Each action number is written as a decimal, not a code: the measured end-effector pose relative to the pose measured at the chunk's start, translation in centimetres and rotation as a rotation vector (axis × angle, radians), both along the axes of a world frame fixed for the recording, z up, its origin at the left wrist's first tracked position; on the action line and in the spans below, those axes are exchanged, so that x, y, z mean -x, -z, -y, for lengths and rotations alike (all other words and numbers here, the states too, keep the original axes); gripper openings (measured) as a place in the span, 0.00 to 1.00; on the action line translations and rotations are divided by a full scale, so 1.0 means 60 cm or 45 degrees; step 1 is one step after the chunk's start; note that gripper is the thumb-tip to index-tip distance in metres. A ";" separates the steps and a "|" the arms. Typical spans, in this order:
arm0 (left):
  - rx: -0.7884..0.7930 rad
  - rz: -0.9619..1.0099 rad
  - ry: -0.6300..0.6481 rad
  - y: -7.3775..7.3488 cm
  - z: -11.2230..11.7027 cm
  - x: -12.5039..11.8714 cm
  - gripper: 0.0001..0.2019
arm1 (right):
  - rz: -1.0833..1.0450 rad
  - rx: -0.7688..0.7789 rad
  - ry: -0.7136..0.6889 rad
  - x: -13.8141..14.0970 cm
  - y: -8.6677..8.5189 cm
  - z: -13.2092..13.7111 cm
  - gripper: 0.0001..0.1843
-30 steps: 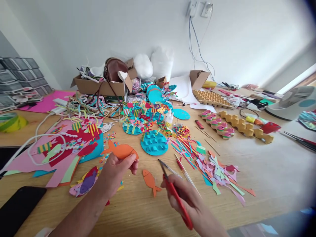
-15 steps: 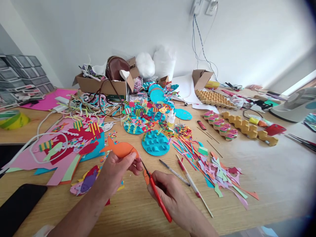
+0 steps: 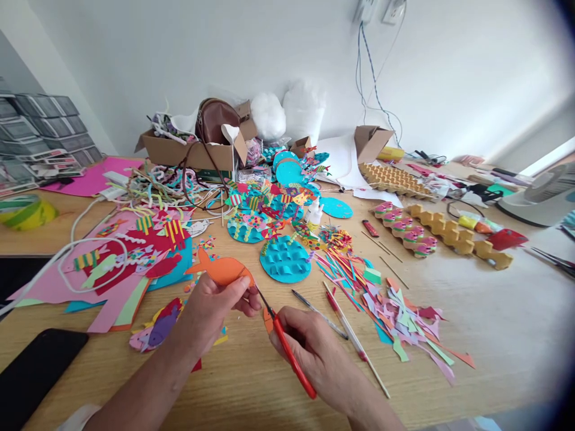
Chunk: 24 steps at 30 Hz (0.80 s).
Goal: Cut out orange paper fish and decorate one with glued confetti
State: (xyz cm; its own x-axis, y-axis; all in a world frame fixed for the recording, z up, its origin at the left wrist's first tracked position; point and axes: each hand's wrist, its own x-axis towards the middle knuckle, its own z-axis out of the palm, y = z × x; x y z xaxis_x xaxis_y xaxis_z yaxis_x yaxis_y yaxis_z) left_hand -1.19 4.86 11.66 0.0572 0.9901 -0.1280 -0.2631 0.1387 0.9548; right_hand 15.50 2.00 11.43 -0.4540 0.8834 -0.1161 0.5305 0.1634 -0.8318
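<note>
Between the thumb and fingers of my left hand [image 3: 233, 296] is an orange paper fish [image 3: 221, 269], its tail pointing left. A dark line crosses it near my thumb. My right hand [image 3: 309, 344] is closed around red-handled scissors [image 3: 291, 353], whose blades reach up to the fish's right end beside my left fingertips. How far apart the blades are is hard to make out. A small orange paper piece [image 3: 268, 320] shows just left of the scissors' pivot, partly behind my right hand.
A round blue base with paper loops [image 3: 285, 258] lies just beyond my hands. Pens [image 3: 320, 314] and paper scraps [image 3: 404, 323] are to the right, egg-carton strips [image 3: 458, 233] farther back. A phone [image 3: 42, 377], cut paper fish [image 3: 155, 329] and pink paper [image 3: 45, 278] lie left.
The whole view has shifted slightly, so things appear a little farther right. My hands, the orange fish and the scissors keep nearly the same pose relative to each other.
</note>
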 end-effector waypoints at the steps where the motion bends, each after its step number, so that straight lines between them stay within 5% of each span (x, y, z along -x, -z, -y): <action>1: -0.002 0.000 0.003 0.000 0.000 0.000 0.07 | 0.002 0.003 -0.002 0.000 -0.001 0.000 0.16; 24: 0.010 -0.055 0.033 0.003 -0.002 0.001 0.07 | 0.032 -0.113 -0.033 -0.003 0.000 -0.004 0.15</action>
State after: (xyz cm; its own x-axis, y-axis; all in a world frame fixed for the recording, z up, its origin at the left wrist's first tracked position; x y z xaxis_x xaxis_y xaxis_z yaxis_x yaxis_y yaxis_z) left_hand -1.24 5.00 11.49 0.0767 0.9873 -0.1388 -0.2177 0.1524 0.9640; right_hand 15.69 2.26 11.42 -0.4746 0.8788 -0.0493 0.5459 0.2500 -0.7997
